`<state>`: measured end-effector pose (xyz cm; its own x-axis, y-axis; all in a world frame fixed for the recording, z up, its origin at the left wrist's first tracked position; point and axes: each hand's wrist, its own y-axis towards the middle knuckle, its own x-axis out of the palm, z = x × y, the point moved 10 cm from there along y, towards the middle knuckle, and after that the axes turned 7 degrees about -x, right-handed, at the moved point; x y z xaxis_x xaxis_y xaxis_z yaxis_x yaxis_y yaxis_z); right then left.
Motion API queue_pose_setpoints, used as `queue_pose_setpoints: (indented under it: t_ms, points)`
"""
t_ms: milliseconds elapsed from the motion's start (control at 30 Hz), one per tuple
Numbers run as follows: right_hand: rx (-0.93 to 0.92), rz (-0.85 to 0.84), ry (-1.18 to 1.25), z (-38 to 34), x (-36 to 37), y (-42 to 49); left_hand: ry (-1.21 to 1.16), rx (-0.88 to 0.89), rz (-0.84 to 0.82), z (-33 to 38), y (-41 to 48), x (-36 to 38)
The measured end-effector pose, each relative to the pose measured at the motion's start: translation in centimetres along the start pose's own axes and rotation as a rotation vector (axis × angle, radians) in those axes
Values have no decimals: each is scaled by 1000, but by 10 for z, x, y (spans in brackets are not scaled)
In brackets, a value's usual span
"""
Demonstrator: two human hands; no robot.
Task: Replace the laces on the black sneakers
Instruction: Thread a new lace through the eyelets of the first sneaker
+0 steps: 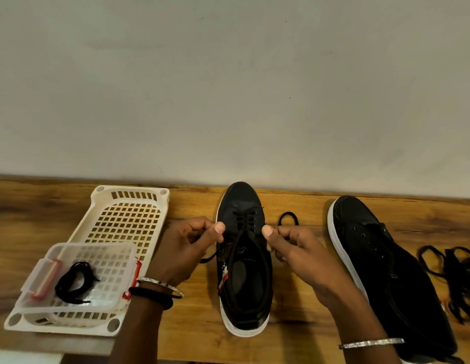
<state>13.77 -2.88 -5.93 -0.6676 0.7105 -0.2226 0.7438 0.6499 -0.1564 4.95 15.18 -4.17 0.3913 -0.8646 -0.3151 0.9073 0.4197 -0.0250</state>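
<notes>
1. A pale wall (228, 74) fills the upper frame.
2. A wooden table (45, 206) spans the lower part.
3. A white slotted basket (129, 188) lies lower left.
4. An unlaced black sneaker (386, 271) lies lower right.
5. A second black sneaker (241, 198) stands at lower centre, toe toward the wall, its lace (244, 222) threaded through the front eyelets.
6. The left hand (181, 248) pinches one lace end beside that sneaker.
7. The right hand (302, 250) pinches the other end, which loops above its fingers.
8. A clear box (97, 245) rests in the basket.
9. Loose black laces (459, 274) are piled at the right edge.
10. A coiled lace (73, 282) lies inside the box.
</notes>
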Motion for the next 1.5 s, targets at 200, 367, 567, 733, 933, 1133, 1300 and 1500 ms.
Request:
queue_pose_setpoints:
  t_ms: [200,367,567,733,933,1133,1300,1500]
  points:
    - [-159,94,306,-23,-16,-2,-450,-104,-44,4,-3,3]
    - [-222,91,485,-40,-4,-1,-526,-91,-83,16,-1,10]
    - [-243,122,496,-55,-4,-4,-505,-75,-19,31,-2,5]
    - [-256,230,302,-72,-18,-10,-453,-96,33,47,-4,1]
    - [-291,250,120,-112,-19,-31,-280,-87,54,88,-20,-10]
    - [-124,253,40,-149,-26,-36,-141,-158,119,134,-32,-38]
    - [-134,255,-7,-206,-38,-51,-206,-179,77,185,-40,-50]
    - [-159,277,2,-257,-45,-75,-272,-190,-5,245,-56,-63]
